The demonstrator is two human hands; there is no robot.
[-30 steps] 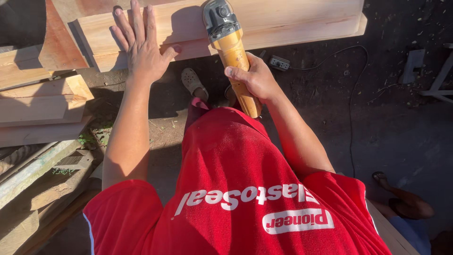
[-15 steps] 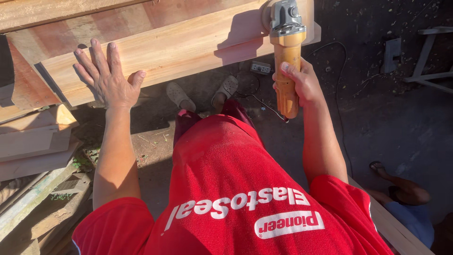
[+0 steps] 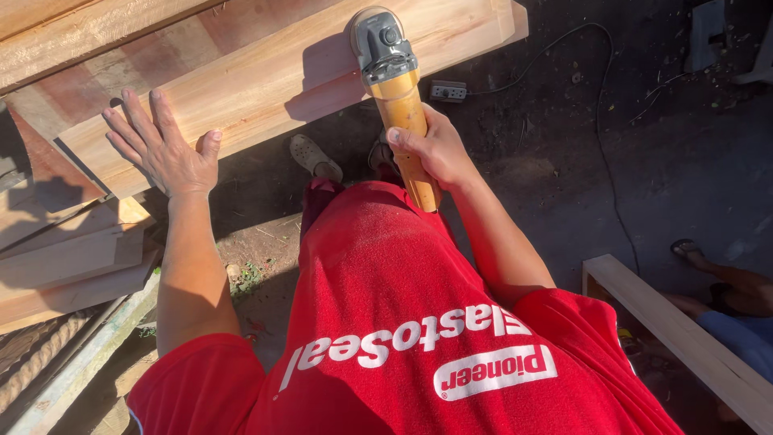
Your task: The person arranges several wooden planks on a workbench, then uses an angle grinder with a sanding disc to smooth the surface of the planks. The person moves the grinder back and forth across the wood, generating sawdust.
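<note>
Right hand: the right hand [image 3: 431,149] is wrapped around the yellow handle of an angle grinder [image 3: 394,89], thumb across the top of the handle, fingers curled beneath it.
Angle grinder: grey head with a round guard, lying just beyond the right hand's knuckles; the head rests on the face of the wooden plank [image 3: 274,76].
Left hand: the left hand [image 3: 165,149] is open wide, fingers spread, palm flat on the near end of the same plank; it holds nothing.
Wooden plank: pale, long, running diagonally under both hands, from beneath the left palm to past the grinder head.
Stacked boards: more boards [image 3: 64,258] lie just to the outer side of the left wrist, below the plank.
Power strip: a grey power strip [image 3: 448,91] sits on the dark ground just beyond the right hand, with a cord [image 3: 612,193] trailing away to its outer side.
Feet: two shoes [image 3: 316,157] on the ground between the hands.
Other person: a sandalled foot [image 3: 692,251], well apart from the right arm.
</note>
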